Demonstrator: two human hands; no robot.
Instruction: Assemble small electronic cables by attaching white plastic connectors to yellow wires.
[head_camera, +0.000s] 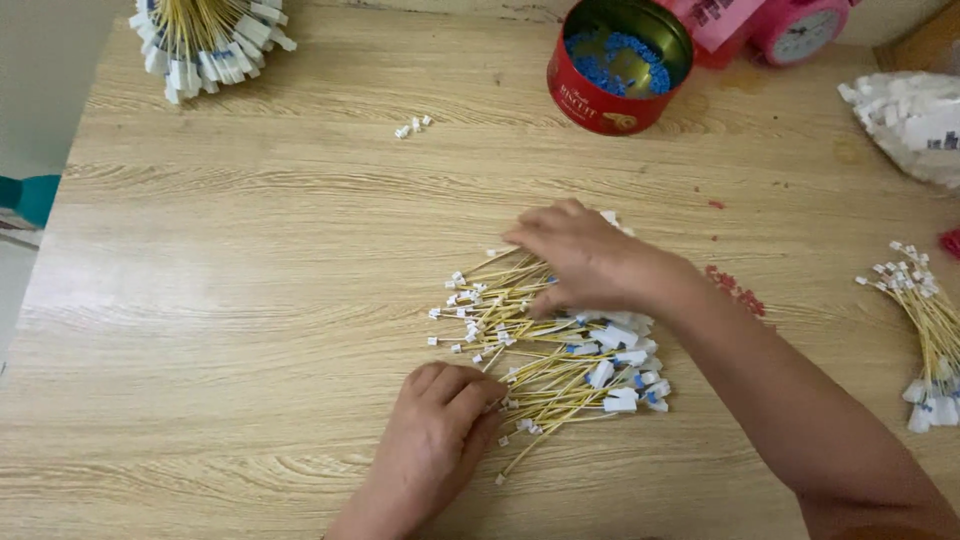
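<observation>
A loose pile of thin yellow wires (545, 350) with small white plugs at one end and white-and-blue tags at the other lies on the wooden table (250, 300). My right hand (580, 260) rests palm down on the top of the pile, its fingers spread over the wires. At the pile's lower left edge my left hand (440, 430) has its fingers curled, pinching the ends of a few wires.
A red round tin (615, 65) with blue bits stands at the back. A fanned wire bundle (205, 40) sits back left, another bundle (925, 330) at the right edge. White parts (910, 120) lie back right, loose white plugs (412, 126) mid-back, a pink clock (800, 28) behind.
</observation>
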